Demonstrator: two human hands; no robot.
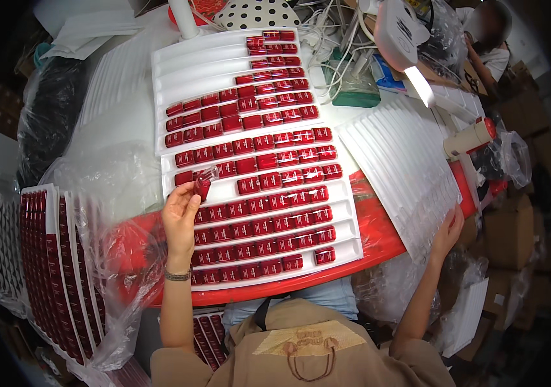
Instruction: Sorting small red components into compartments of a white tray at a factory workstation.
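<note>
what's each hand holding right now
Left hand: holding a small red container.
Right hand: at the edge of the white ridged trays; grip cannot be told.

a small glossy dark red bottle point(202, 188) with a clear top is pinched in the fingertips of the left hand point(182, 213), tilted, its clear end toward the upper right, above a white ridged tray surface point(188, 57); like red bottles point(246, 143) lie flat there in rows, the uppermost rows filled only toward the right; white ribbed trays point(395, 151) lie slanted to the right, beside the right hand point(450, 227).
</note>
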